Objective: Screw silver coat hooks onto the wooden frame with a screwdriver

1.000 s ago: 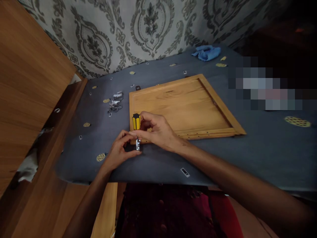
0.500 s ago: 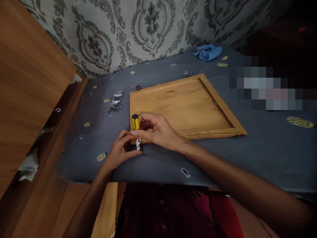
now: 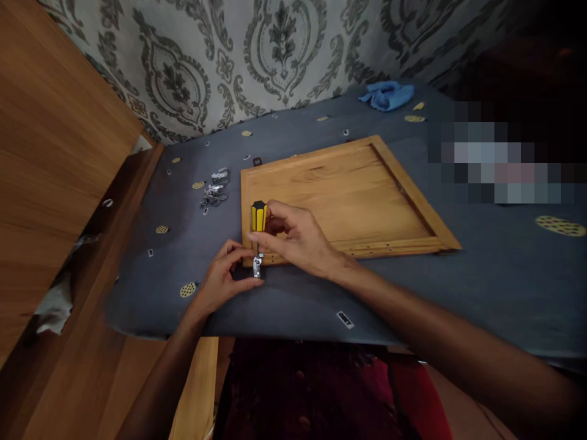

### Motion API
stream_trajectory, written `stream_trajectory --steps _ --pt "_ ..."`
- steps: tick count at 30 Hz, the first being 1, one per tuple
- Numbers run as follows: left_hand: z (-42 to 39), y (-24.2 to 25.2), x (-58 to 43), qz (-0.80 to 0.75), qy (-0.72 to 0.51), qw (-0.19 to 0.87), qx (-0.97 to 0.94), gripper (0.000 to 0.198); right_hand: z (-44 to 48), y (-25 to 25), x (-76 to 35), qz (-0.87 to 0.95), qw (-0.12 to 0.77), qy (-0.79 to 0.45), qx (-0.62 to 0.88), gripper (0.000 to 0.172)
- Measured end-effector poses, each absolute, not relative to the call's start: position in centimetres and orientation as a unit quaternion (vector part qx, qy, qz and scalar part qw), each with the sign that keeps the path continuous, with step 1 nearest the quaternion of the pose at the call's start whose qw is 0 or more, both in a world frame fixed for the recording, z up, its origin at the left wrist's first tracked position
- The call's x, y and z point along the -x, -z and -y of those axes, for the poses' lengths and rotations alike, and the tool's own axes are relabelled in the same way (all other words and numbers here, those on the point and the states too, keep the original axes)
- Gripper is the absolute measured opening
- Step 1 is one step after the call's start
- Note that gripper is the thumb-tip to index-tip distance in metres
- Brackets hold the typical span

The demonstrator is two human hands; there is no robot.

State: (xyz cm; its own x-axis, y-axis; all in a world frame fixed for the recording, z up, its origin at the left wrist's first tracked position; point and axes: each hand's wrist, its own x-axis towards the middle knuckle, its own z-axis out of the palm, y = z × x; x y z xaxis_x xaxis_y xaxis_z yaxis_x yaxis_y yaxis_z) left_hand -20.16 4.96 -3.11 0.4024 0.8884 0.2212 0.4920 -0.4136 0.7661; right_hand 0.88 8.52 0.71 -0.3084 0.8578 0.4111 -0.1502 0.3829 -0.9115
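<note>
A wooden cabinet door (image 3: pixel 321 189) with a raised frame lies on the table. At its near left corner sits a small silver hinge (image 3: pixel 257 267). My left hand (image 3: pixel 224 275) is closed around the hinge, thumb at its near end and fingers by the door's edge. In my right hand (image 3: pixel 298 238) is a screwdriver (image 3: pixel 259 217) with a yellow and black handle, pinched between thumb and fingers. It stands nearly upright, its shaft pointing down at the hinge. The exact contact of its tip is too small to tell.
More silver hinges (image 3: pixel 215 189) lie in a cluster left of the door. A crumpled blue cloth (image 3: pixel 388 96) rests at the back of the dark cloth-covered table (image 3: pixel 293 311). A wooden cabinet (image 3: pixel 59 140) stands along the left side. A blurred patch covers something at right.
My right hand and the screwdriver have risen slightly and shifted a little right, showing more of the shaft above the hinge. My left hand stays in place.
</note>
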Motion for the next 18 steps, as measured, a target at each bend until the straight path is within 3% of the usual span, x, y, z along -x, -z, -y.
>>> stream_trajectory --steps 18 --pt "-4.92 2.96 20.07 -0.455 -0.307 0.309 -0.777 0.043 -8.34 -0.43 -0.64 0.65 0.515 -0.478 0.289 0.029"
